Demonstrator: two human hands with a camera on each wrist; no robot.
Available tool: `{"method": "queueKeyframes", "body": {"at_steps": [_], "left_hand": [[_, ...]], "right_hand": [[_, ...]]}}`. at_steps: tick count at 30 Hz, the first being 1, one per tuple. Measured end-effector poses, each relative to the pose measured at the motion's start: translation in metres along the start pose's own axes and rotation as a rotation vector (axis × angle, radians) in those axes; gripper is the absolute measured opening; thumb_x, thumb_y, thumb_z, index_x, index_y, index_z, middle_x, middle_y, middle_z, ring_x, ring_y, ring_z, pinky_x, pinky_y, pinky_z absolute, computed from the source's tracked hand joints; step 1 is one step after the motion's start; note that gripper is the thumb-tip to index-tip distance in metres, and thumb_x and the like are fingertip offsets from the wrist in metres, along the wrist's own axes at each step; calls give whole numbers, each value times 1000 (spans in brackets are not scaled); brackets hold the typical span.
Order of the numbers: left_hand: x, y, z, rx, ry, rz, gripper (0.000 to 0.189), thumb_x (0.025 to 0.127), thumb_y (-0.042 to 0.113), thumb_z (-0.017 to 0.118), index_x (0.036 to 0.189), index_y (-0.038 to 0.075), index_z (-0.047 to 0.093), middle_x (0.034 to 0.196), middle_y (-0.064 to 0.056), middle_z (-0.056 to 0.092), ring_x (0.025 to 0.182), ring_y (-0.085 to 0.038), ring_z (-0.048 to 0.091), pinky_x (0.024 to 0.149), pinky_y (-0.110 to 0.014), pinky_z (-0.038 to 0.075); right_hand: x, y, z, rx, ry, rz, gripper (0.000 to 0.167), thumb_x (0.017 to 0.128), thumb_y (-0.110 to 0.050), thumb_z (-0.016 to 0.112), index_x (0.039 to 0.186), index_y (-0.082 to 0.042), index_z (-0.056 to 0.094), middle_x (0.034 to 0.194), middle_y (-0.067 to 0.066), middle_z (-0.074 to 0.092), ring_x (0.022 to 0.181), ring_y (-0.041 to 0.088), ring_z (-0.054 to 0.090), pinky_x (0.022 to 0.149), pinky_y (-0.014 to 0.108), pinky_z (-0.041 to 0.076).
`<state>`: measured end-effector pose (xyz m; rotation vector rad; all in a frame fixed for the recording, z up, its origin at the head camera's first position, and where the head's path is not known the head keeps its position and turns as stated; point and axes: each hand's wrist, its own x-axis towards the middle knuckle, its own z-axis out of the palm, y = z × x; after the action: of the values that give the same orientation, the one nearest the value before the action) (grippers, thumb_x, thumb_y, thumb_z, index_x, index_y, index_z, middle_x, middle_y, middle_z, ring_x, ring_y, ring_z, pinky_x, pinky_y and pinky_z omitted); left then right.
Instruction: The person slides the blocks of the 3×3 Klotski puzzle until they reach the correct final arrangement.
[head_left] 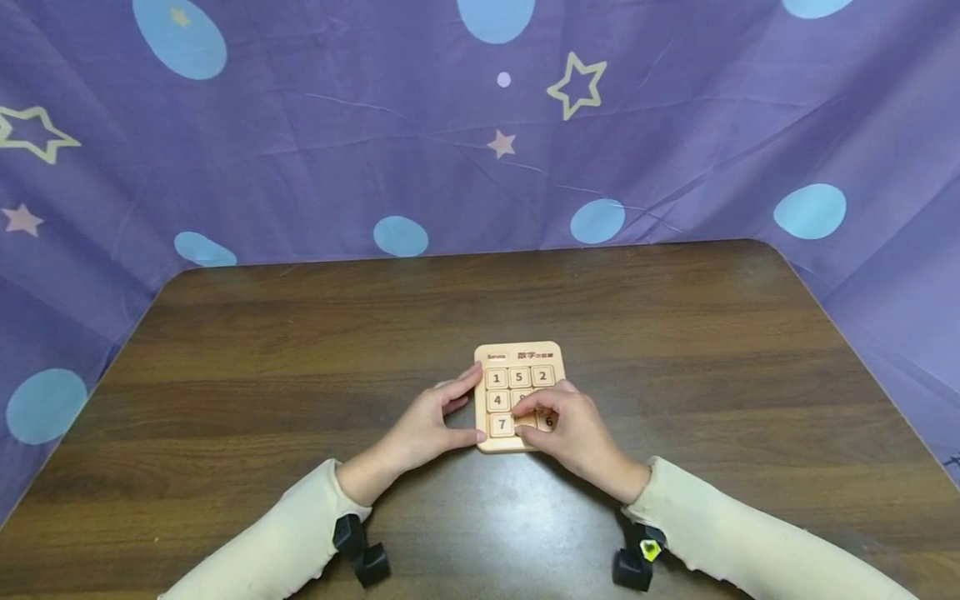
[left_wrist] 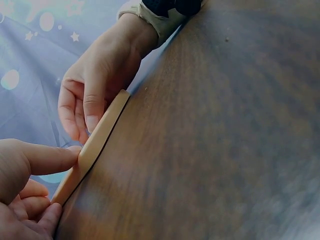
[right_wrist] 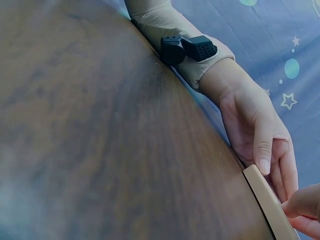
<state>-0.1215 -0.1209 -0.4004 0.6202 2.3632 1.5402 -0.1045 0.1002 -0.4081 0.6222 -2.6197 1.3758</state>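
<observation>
A light wooden number slide puzzle lies on the brown table, with Chinese lettering along its top edge. Number tiles 1, 5 and 2 fill its top row; tile 4 and tile 7 show on its left side. Against the puzzle's left edge rests my left hand, fingers near the upper part and thumb at the lower corner. My right hand is over the board, its thumb and index finger pinching at a bottom-middle tile. That hand partly covers tile 6 and hides the middle-right part.
The dark wood table stretches around the puzzle, with rounded far corners. Behind it hangs a purple curtain with stars and blue dots. Black wrist devices sit on both cream sleeves near the table's front.
</observation>
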Motion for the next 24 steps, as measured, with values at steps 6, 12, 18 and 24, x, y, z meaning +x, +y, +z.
{"method": "queueKeyframes", "body": {"at_steps": [6,12,18,24], "left_hand": [[0,1,0,-4,-1,-4,78,73,1,77,139,-6,38,150,-17,32,137,-30,31,107,-39,38],[0,1,0,-5,0,0,77,73,1,77,139,-6,38,150,-17,32,137,-30,31,107,-39,38],[0,1,0,-6,1,0,77,73,0,77,139,-7,37,150,-17,31,136,-31,31,107,-39,38],[0,1,0,-9,-1,2,77,73,0,77,139,-8,37,150,-17,32,136,-31,31,107,-39,38]], "right_hand": [[1,-2,2,-24,11,-5,23,65,-5,79,85,-16,74,79,-5,64,73,9,49,61,21,42],[1,-2,2,-25,21,-12,23,65,-6,79,85,-15,74,77,-5,63,71,9,48,59,21,42],[2,2,-3,24,3,-20,24,67,-5,79,89,-12,74,81,-3,64,71,9,51,60,20,45],[2,9,-11,68,4,-15,27,68,-2,79,93,-10,73,85,-2,67,76,11,54,66,22,47]]}}
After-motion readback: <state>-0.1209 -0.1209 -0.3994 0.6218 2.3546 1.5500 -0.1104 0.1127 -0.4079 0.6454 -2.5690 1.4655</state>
